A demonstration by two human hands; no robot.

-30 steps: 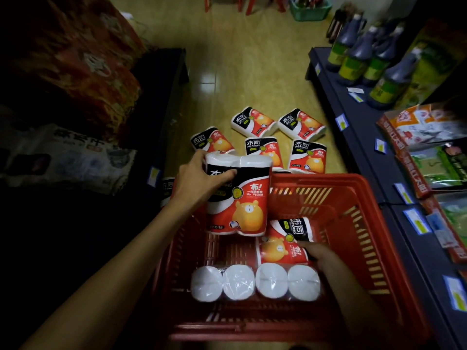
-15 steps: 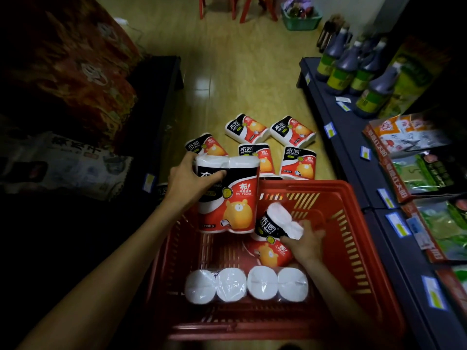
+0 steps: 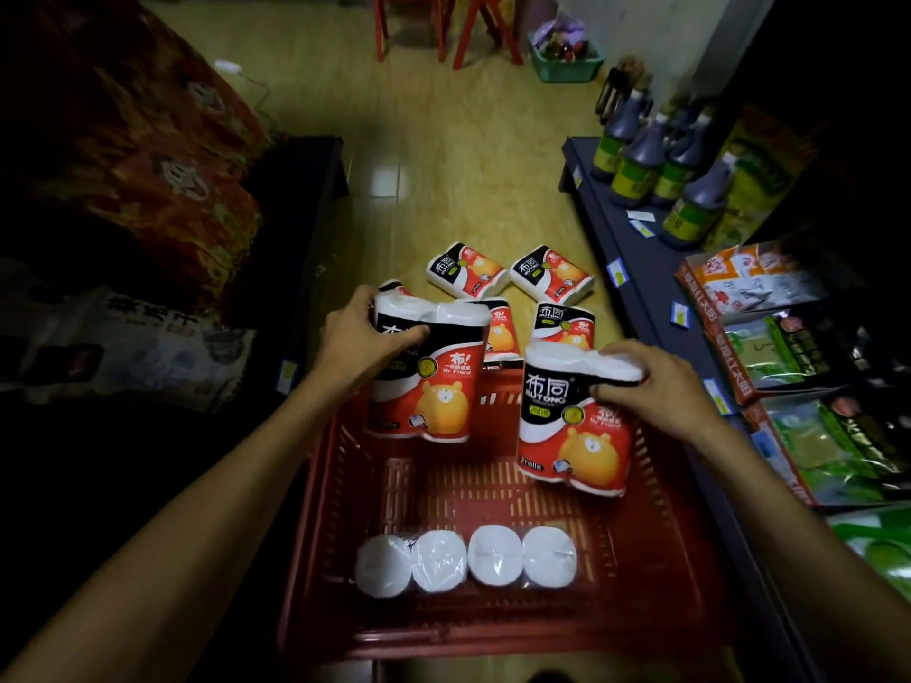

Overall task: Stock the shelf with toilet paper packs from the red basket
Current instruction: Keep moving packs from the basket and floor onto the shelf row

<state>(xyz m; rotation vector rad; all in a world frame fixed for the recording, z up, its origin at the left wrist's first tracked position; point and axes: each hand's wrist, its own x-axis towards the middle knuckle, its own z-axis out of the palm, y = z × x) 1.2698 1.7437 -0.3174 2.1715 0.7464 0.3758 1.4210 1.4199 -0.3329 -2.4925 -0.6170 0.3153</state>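
Two two-roll toilet paper packs are being held upright above the red basket (image 3: 315, 490). The left-hand pack (image 3: 429, 382) is hanging over the basket's far left corner, with the left hand (image 3: 357, 337) curling its fingers and thumb round the pack's top edge. The right-hand pack (image 3: 574, 426) is hanging over the basket's right side, with the right hand (image 3: 658, 386) gripping its top right corner, thumb across the front. Inside the basket, more packs (image 3: 466, 559) are standing on end against the near wall, showing four white roll ends in a row. Beyond the basket, loose packs (image 3: 508, 276) are lying on the wooden floor (image 3: 443, 155). A dark low shelf (image 3: 636, 248) is running along the right, carrying dark sauce bottles (image 3: 655, 165) and snack bags (image 3: 788, 347). A red patterned quilt (image 3: 148, 155) is lying at left.
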